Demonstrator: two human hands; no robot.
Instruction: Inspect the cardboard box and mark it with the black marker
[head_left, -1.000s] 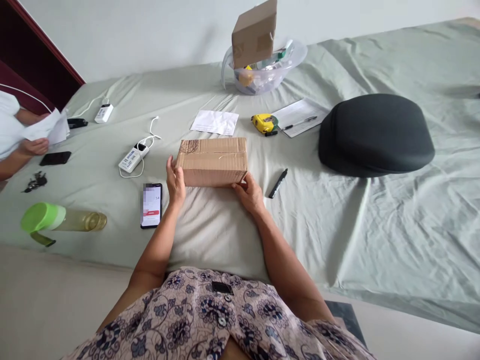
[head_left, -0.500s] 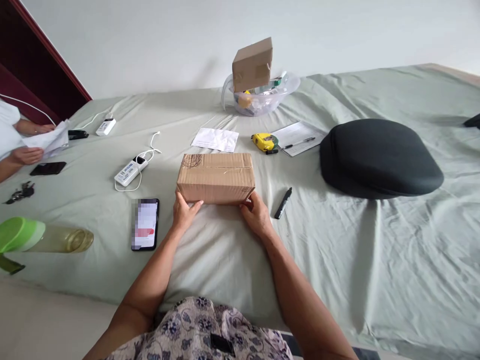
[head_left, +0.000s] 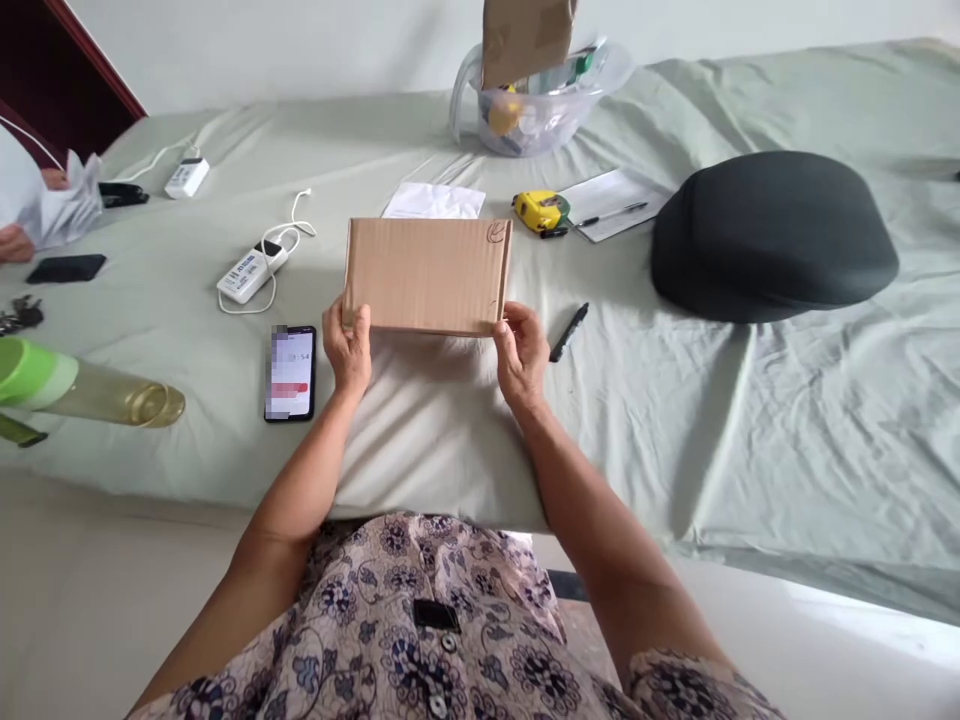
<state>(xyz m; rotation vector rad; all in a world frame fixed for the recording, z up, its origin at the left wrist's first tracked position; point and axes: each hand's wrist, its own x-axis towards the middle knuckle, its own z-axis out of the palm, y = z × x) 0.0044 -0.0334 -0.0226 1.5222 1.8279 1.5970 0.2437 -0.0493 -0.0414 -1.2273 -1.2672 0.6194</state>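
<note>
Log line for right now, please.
left hand: holding cardboard box, left end | right hand: holding box, right end | marker: right of right hand | phone: left of left hand

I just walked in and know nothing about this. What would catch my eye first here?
Probably the brown cardboard box in the middle, gripped near its two close corners by the left hand and the right hand. Next, perhaps, the bulky black rounded object to its right and the green-lidded bottle lying at the far left. At the back, another carton sticks up from a see-through basin.
</note>
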